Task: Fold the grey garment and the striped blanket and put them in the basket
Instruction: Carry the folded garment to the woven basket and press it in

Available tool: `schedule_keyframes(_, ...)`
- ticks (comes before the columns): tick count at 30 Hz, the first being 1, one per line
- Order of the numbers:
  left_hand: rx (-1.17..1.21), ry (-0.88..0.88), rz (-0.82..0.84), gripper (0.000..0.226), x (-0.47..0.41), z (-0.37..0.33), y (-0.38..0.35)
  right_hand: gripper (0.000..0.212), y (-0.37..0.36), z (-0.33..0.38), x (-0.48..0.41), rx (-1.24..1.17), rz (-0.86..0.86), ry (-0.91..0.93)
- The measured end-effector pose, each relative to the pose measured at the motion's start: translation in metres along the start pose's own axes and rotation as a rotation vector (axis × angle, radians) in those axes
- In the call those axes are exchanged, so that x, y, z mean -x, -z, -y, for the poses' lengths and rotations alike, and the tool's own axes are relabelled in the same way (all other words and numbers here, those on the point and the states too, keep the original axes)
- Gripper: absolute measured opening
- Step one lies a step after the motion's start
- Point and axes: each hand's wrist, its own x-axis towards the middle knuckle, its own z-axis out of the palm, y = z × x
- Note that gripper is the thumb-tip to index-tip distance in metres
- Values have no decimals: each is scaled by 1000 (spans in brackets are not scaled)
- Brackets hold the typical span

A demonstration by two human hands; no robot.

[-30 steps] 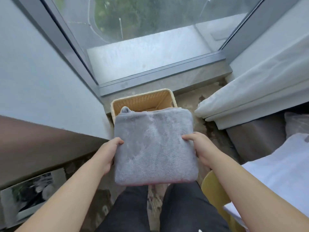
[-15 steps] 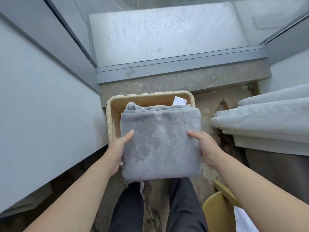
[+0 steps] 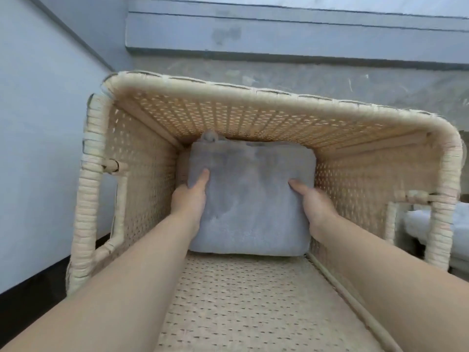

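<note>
A folded grey garment (image 3: 251,196), soft and fleecy, is deep inside the woven wicker basket (image 3: 243,95), near its far wall. My left hand (image 3: 190,196) grips its left edge, thumb on top. My right hand (image 3: 312,204) grips its right edge the same way. Both forearms reach down past the basket's rim. Whether the garment rests on the basket floor I cannot tell. The striped blanket is not in view.
The basket has handle openings in its left wall (image 3: 111,204) and right wall (image 3: 411,217). A pale wall (image 3: 38,123) stands to the left, a grey window sill (image 3: 279,29) behind. White bedding (image 3: 456,224) shows at the right edge.
Both hands have lowered the folded grey garment from above the basket down into it. My head has leaned in over the basket, which now fills the view.
</note>
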Motion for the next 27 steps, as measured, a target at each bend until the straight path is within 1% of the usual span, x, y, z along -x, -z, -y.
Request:
schedule_keyframes(2,-39,-17,-38,74,-26,7,-10,47,-7,-10,-26,1,-3,9)
schedule_keyframes(5,-59,-8,-53,71,-54,20,-17,39,-17,-27,-51,39,-20,41)
schedule_keyframes(8,-123,-19,-87,70,-67,33,-15,15,-25,-41,-62,91,-38,95)
schedule_keyframes(9,-148,-36,-100,69,-69,35,-14,8,-26,-45,-64,97,-57,117)
schedule_keyframes(10,-178,-54,-108,69,-71,37,-13,7,-27,-47,-65,104,-77,141)
schedule_keyframes(11,-218,-66,-111,68,-72,39,-11,10,-27,-49,-65,116,-96,162)
schedule_keyframes(15,-325,-39,-132,69,-73,38,-5,39,-28,-54,-63,194,-144,221)
schedule_keyframes(17,-382,-40,-153,72,-70,35,-5,46,-29,-54,-64,236,-147,201)
schedule_keyframes(18,-400,-70,-177,70,-68,33,-7,50,-30,-53,-65,260,-160,173)
schedule_keyframes(20,-396,-183,-249,63,-58,29,-13,54,-32,-53,-62,320,-220,165)
schedule_keyframes(21,-392,-262,-296,58,-49,28,-16,53,-33,-54,-57,365,-256,196)
schedule_keyframes(23,-445,-442,-392,49,-27,27,-20,63,-37,-54,-39,508,-346,289)
schedule_keyframes(25,-560,-635,-406,41,-6,26,-22,67,-37,-51,-18,722,-435,463)
schedule_keyframes(27,-718,-841,-310,38,8,27,-24,64,-37,-47,-1,957,-411,765)
